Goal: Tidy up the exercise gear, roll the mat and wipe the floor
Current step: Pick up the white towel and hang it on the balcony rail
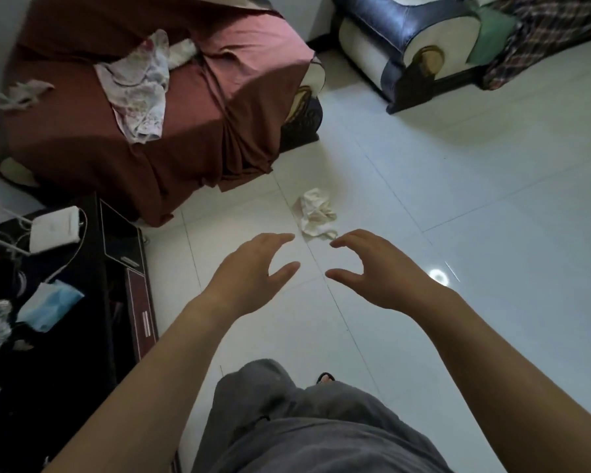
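Floor (458,206) glossy white; sofa cover (116,138) maroon; cloth (316,213) cream; mask (50,307) blue; trousers (304,431) grey.

Legible text, labels, brands, numbers, signs: none. The only candidates are small pale markings on the dark cabinet (135,302) at about 8 o'clock: a light strip near its upper panel and short stacked bars lower on its red-brown front. Both are too small and blurred to read as letters or numerals.
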Demonstrator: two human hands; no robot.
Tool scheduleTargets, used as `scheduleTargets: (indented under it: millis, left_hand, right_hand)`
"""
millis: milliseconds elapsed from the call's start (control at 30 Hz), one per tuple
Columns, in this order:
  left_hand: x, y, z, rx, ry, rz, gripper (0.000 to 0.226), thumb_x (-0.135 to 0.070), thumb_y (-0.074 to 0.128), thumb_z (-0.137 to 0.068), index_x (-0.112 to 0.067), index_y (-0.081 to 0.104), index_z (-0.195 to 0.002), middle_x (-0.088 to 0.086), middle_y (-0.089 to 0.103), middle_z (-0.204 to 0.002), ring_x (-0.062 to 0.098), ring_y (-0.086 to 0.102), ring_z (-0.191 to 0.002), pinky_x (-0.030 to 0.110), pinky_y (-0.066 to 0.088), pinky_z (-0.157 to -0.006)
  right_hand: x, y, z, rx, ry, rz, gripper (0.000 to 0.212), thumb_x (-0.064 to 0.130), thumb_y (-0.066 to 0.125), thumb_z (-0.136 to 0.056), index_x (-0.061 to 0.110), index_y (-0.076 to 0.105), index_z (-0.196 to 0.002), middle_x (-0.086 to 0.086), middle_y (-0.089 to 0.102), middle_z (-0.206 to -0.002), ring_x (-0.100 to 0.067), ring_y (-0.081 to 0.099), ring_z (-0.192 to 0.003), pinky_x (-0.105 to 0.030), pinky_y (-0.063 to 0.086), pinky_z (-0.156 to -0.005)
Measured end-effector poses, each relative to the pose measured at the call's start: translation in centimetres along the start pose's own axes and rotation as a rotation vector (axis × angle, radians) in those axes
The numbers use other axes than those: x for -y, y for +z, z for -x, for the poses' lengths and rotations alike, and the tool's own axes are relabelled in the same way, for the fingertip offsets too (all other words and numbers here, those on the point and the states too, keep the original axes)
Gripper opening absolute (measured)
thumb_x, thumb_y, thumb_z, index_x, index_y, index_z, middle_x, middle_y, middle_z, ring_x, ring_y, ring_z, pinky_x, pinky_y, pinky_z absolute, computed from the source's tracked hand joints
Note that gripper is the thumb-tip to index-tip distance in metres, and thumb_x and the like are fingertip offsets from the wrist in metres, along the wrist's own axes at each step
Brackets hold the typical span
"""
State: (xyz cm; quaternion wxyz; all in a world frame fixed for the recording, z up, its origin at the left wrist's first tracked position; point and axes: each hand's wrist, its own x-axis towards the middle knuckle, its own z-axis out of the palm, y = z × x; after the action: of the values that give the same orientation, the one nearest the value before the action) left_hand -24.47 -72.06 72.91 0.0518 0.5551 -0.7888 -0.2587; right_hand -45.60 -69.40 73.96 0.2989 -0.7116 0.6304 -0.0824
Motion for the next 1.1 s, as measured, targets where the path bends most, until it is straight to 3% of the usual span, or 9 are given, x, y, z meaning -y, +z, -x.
scheduleTargets:
  millis: [167,333,600,800,1100]
  left_hand:
    - [3.2,-1.5,-7.3,0.029,-0.016,0.004,0.05,-0.047,0.046,-0.092,-0.032,0.036,-0.139,-0.011,0.041,-0.143,0.011,0.041,-0.128,0.032,0.038,-0.104]
    - [7.0,-3.6,-16.2,0.014,-0.022,0.057,0.045,-0.046,0.048,-0.091,-0.03,0.044,-0.134,-0.01,0.047,-0.137,0.011,0.045,-0.122,0.035,0.044,-0.097]
    - [10.4,-9.0,-32.6,0.139,0.017,0.017,0.043,-0.046,0.047,-0.092,-0.031,0.044,-0.133,-0.009,0.048,-0.134,0.015,0.052,-0.108,0.035,0.044,-0.092]
    - [11.8,-10.8,-42.7,0.255,0.085,-0.098,0.046,-0.045,0.048,-0.091,-0.028,0.044,-0.134,-0.007,0.048,-0.135,0.015,0.046,-0.122,0.034,0.039,-0.1]
    - [11.0,-11.2,-56.5,0.251,0.041,-0.129,0.047,-0.045,0.05,-0.09,-0.026,0.045,-0.133,-0.005,0.047,-0.137,0.017,0.046,-0.124,0.037,0.041,-0.099]
  right_hand:
    - [-1.4,-2.1,-7.9,0.009,0.015,-0.029,0.051,0.047,0.06,-0.085,0.026,0.047,-0.13,0.009,0.046,-0.137,-0.012,0.044,-0.124,-0.03,0.038,-0.102]
    - [-2.7,-5.5,-17.1,0.011,0.049,-0.027,0.05,0.046,0.06,-0.086,0.026,0.047,-0.13,0.009,0.048,-0.134,-0.009,0.046,-0.118,-0.018,0.032,-0.089]
    - [-3.4,-10.8,-32.2,0.027,0.148,-0.035,0.047,0.045,0.059,-0.086,0.027,0.048,-0.129,0.01,0.05,-0.132,-0.007,0.047,-0.115,-0.017,0.03,-0.085]
    - [-6.0,-13.9,-39.8,0.021,0.194,-0.069,0.048,0.045,0.058,-0.087,0.027,0.047,-0.13,0.011,0.048,-0.132,-0.006,0.046,-0.116,-0.016,0.03,-0.085]
    - [-14.6,-18.9,-50.6,0.073,0.212,-0.093,0.047,0.044,0.058,-0.087,0.026,0.048,-0.13,0.009,0.048,-0.132,-0.007,0.046,-0.117,-0.017,0.03,-0.087]
